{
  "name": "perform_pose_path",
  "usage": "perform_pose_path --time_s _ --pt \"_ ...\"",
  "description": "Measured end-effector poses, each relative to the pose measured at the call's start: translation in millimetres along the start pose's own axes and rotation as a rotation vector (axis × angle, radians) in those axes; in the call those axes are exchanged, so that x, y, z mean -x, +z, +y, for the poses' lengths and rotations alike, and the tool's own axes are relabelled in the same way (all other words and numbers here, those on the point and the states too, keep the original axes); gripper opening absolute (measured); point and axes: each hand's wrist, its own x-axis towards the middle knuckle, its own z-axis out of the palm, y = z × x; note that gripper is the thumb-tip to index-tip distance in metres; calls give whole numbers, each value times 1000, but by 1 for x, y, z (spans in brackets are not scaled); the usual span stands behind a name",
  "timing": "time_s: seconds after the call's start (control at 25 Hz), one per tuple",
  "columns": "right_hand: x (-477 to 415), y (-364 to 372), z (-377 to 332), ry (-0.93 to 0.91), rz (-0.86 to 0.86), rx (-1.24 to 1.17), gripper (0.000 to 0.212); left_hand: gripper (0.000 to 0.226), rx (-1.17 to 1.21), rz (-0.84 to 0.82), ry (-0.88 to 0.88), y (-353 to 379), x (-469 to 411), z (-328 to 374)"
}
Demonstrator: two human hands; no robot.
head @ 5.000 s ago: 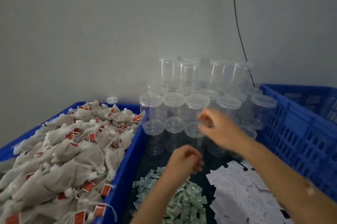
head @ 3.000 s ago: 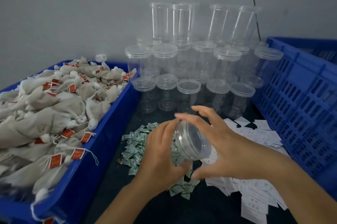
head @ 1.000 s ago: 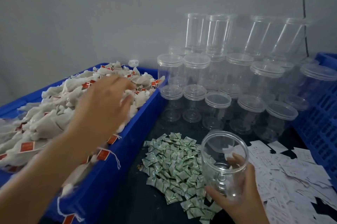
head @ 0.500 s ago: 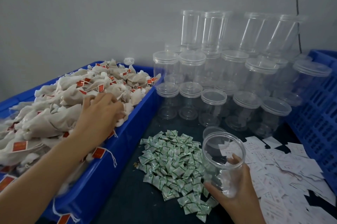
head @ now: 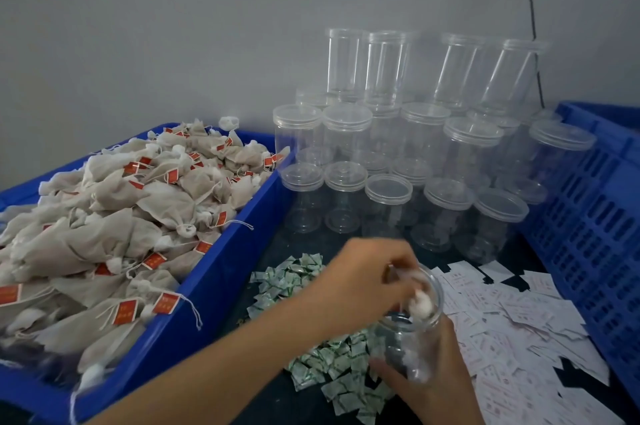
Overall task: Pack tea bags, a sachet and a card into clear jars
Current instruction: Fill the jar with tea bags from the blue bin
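near the front edge of the worktop (head: 277, 246), gripping an open clear jar (head: 398, 338) round its body with the right hand (head: 446, 376), jar tilted. pinching a tea bag (head: 420, 301) with the left hand (head: 360, 282) right at the jar's mouth, white knot inside the rim (rest blurred). beneath both, green sachets (head: 287, 277); white cards (head: 519, 320) toward the right edge. along the left edge, blue crate (head: 221, 251) heaped with loose bags (head: 121, 216); at the back edge, lidded jars (head: 388, 192) stacked.
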Motion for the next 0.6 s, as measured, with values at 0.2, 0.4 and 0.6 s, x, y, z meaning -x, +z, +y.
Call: perform_pose_path --time_s 0.2,0.4,0.6 --pt "0 2 -2 -21 -12 -55 105 8 -57 65 -16 -29 -27 -19" --pt "0 0 -6 5 5 -39 102 25 -655 466 -254 -123 -40 -89" --pt "2 1 -1 -34 20 -28 105 22 -1026 151 -515 -126 -23 -153"
